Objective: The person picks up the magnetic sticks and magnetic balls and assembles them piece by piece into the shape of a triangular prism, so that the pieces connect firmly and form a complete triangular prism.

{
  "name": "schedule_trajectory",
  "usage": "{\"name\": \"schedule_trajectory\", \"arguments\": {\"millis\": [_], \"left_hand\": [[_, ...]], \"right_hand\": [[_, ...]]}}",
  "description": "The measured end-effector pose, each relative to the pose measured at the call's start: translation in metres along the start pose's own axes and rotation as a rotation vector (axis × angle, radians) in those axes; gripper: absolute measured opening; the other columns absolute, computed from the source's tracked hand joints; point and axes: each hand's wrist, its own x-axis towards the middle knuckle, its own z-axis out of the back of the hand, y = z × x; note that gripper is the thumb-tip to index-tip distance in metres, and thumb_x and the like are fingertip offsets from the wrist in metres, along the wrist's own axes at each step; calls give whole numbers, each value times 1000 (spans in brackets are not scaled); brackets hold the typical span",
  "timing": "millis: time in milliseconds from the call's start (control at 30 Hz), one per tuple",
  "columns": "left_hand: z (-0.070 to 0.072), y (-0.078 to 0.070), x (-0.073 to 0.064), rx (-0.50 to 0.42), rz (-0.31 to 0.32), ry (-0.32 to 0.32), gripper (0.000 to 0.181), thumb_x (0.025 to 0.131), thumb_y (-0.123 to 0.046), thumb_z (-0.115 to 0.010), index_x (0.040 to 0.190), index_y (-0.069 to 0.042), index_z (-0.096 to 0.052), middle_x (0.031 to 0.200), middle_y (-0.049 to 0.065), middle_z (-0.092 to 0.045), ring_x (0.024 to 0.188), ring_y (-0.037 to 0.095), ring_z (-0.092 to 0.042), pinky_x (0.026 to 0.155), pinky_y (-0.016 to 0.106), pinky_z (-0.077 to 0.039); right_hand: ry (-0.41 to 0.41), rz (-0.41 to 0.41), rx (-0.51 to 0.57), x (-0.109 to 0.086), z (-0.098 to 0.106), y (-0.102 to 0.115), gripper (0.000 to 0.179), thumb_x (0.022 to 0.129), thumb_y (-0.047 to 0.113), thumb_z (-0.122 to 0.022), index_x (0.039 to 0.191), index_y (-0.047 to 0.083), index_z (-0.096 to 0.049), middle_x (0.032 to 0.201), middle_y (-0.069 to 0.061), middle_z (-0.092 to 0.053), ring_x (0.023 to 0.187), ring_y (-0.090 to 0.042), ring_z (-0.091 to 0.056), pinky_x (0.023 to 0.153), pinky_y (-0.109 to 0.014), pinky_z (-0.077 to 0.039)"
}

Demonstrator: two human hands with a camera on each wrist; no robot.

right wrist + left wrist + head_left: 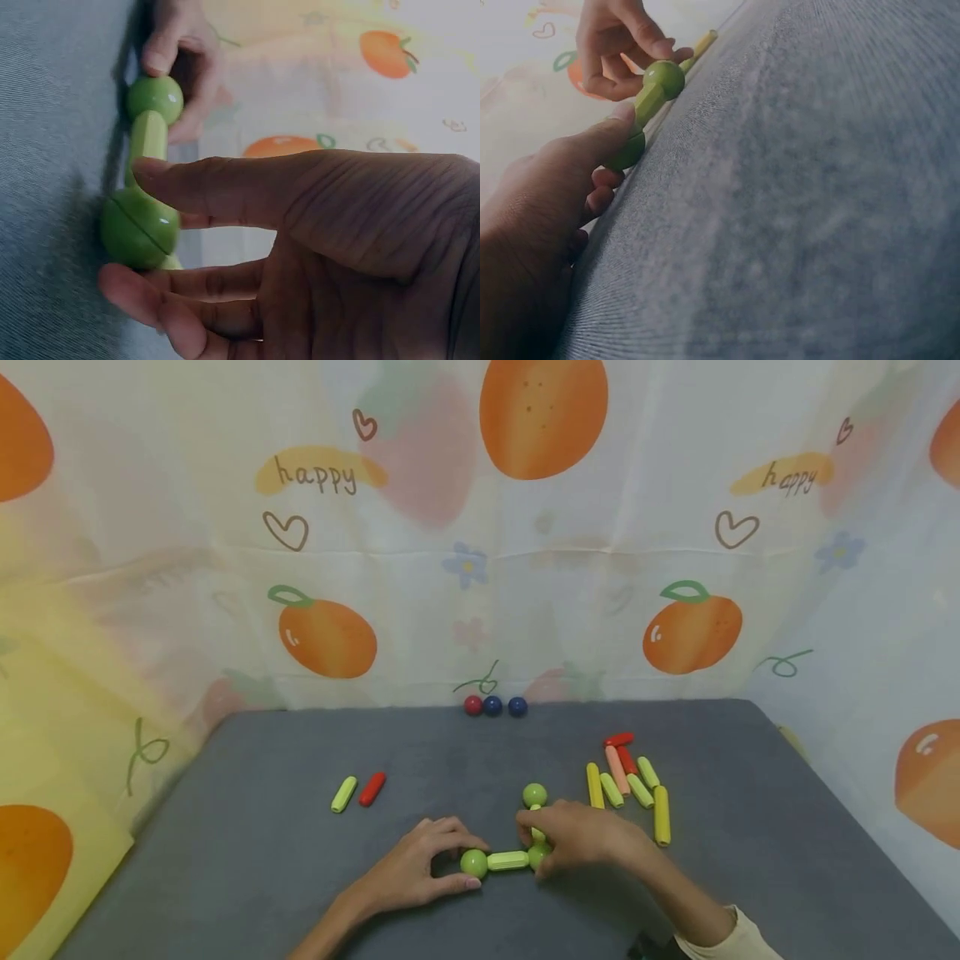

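Note:
Green balls joined by light green rods form an L shape low over the grey table. My left hand point(424, 862) holds the left end ball point(473, 863) between thumb and fingers. A light green rod point(507, 861) runs from it to the corner ball point(537, 857), which my right hand point(581, 835) grips, thumb on one side and fingers on the other. From that corner a second rod, partly hidden by the right fingers, leads away to the far green ball point(535, 794). In the right wrist view a dark seam line crosses the near green ball point(140, 228).
Right of the hands lie several loose rods: yellow point(662, 816), light green point(641, 791), pink point(617, 770) and red point(619, 739). A light green rod point(344, 794) and a red rod point(372, 788) lie left. One red ball point(472, 705) and two blue balls point(492, 706) sit at the table's back edge.

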Motion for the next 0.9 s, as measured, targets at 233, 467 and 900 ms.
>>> {"name": "schedule_trajectory", "arguments": {"millis": [233,467,900], "left_hand": [[10,-1,4,-102,45,13,43,101,-33,-70,142,-24,-63,112,-8,-65,93,3,-59,84,26,-47],[43,7,-1,468,161,-389,41,97,-15,-75,137,-10,-67,111,6,-69,103,23,-63,92,43,-52],[44,5,-7,628,285,-346,28,87,6,-76,114,-4,-76,104,12,-69,88,26,-65,74,38,-56]], "right_hand": [[-12,-65,-42,13,-12,-14,29,88,19,-86,101,27,-61,92,9,-59,83,-16,-51,68,-35,-42],[-6,-104,-57,11,-12,-9,28,88,18,-85,102,26,-62,93,9,-59,85,-14,-51,71,-35,-43],[-23,-125,-29,4,-9,2,28,87,13,-85,100,24,-63,91,7,-59,79,-14,-51,67,-30,-41]]}}
